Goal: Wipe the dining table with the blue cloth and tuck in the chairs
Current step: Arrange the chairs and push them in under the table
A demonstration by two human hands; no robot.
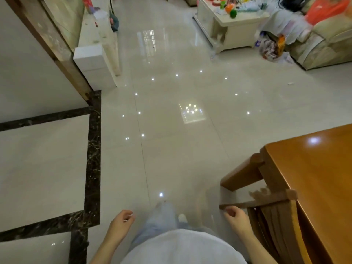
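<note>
Orange-brown wood dining table (pixel 314 178) at right edge, top glossy. Blue cloth not in view, so wiping stage can't be judged. Near chair (pixel 266 201) blurred, back close against table; second chair (pixel 242 174) juts at corner, likely needs tucking. Right hand (pixel 236 216) loosely curled, empty, just beside near chair's rail. Left hand (pixel 122 223) loosely curled, empty.

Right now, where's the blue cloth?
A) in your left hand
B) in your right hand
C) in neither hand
C: the left hand and the right hand are both loosely curled with no cloth in them, and no blue cloth shows on the visible corner of the dining table.
</note>
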